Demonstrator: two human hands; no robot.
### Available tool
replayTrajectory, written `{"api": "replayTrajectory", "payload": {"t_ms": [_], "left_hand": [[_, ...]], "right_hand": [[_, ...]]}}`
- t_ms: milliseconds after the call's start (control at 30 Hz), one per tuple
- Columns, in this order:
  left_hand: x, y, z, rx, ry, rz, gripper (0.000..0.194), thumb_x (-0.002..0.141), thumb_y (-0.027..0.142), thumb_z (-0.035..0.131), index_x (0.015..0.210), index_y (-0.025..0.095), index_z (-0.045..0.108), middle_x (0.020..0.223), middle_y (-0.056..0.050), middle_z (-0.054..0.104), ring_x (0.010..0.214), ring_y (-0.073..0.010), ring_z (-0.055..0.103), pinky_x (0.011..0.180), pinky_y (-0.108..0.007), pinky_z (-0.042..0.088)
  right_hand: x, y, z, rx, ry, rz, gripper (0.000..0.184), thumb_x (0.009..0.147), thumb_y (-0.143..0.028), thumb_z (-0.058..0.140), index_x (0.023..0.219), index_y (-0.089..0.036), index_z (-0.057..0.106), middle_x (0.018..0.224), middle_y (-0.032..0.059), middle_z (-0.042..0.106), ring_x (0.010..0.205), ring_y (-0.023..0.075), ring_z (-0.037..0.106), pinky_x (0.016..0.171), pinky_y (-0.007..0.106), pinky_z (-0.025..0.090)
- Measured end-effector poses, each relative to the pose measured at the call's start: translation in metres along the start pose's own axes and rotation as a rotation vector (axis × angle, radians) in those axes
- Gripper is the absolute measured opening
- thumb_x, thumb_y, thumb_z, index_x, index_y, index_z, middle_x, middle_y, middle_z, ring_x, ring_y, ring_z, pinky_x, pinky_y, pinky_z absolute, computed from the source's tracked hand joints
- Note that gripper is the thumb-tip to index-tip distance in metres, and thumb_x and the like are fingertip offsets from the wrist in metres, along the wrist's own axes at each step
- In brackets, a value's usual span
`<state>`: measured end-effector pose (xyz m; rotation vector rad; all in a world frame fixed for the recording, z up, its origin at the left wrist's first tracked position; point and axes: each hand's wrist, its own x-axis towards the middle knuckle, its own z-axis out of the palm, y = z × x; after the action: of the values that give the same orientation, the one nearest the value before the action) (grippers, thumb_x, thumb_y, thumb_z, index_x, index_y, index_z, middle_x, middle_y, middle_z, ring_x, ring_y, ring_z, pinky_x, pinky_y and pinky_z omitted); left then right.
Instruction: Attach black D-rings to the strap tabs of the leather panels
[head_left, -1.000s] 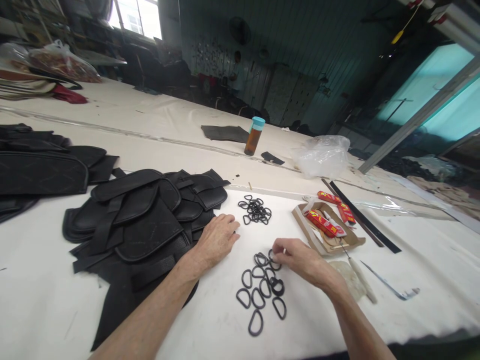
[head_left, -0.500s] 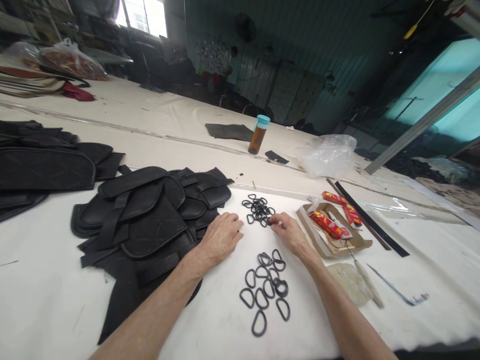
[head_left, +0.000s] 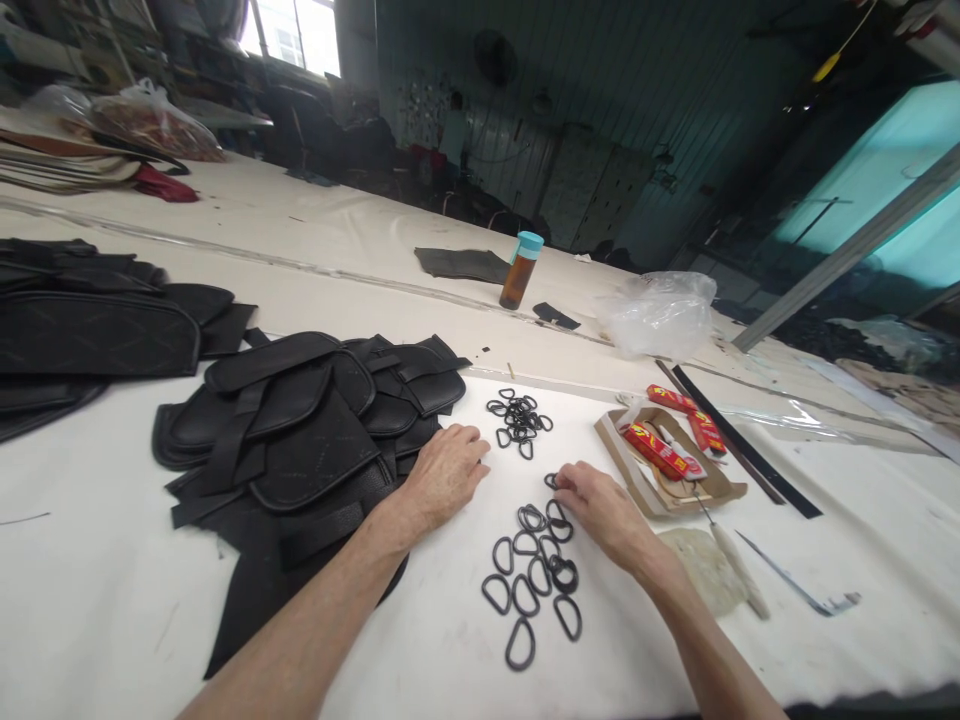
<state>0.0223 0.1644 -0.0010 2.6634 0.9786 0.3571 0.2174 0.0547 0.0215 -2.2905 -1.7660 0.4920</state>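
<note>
My left hand rests palm down, fingers loosely curled, at the edge of a pile of black leather pieces. My right hand is pinched on a black D-ring just above a spread of several black D-rings on the white table. A tangled heap of more D-rings lies farther back, between the two hands.
A cardboard tray with red tubes sits right of my right hand, with a brush and a metal tool beside it. A brown bottle with a teal cap and a clear plastic bag stand farther back. More black pieces are stacked left.
My right hand reached up to the far heap of D-rings, then came back toward the near spread with one ring in its fingertips. My left hand stayed put.
</note>
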Motion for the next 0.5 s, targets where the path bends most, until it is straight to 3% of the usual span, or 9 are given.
{"api": "replayTrajectory", "payload": {"t_ms": [100,200,333,500], "left_hand": [[0.0,0.001,-0.002,0.002,-0.008,-0.002,0.013,0.083,0.021,0.048,0.087,0.019,0.06,0.101,-0.007,0.06,0.097,-0.022,0.052,0.085,-0.035,0.04],[0.001,0.001,-0.002,0.0,-0.008,0.0,0.013,0.083,0.021,0.048,0.086,0.019,0.06,0.1,-0.008,0.06,0.097,-0.0221,0.052,0.085,-0.035,0.04],[0.0,0.0,-0.001,-0.003,0.002,0.006,0.013,0.083,0.022,0.047,0.087,0.02,0.06,0.1,-0.007,0.06,0.097,-0.0215,0.052,0.085,-0.035,0.04],[0.0,0.0,0.0,-0.004,0.009,0.006,0.014,0.084,0.021,0.047,0.088,0.021,0.06,0.1,-0.006,0.06,0.097,-0.0212,0.052,0.085,-0.035,0.04]], "right_hand": [[-0.018,-0.002,-0.006,0.006,-0.074,-0.009,0.014,0.082,-0.021,0.046,0.072,-0.022,0.056,0.077,-0.0002,0.059,0.073,0.0144,0.053,0.066,0.026,0.035],[-0.019,-0.004,-0.01,0.009,-0.079,0.003,0.016,0.083,-0.025,0.046,0.074,-0.023,0.058,0.075,-0.0011,0.061,0.072,0.0148,0.055,0.064,0.026,0.035],[0.011,-0.003,-0.007,0.004,0.028,0.03,0.017,0.085,-0.026,0.044,0.09,-0.025,0.06,0.086,-0.0002,0.062,0.079,0.0159,0.056,0.067,0.027,0.036],[0.056,0.003,0.003,-0.019,0.151,0.053,0.031,0.085,-0.032,0.047,0.113,-0.021,0.055,0.114,0.0064,0.052,0.095,0.019,0.054,0.079,0.03,0.037]]}}
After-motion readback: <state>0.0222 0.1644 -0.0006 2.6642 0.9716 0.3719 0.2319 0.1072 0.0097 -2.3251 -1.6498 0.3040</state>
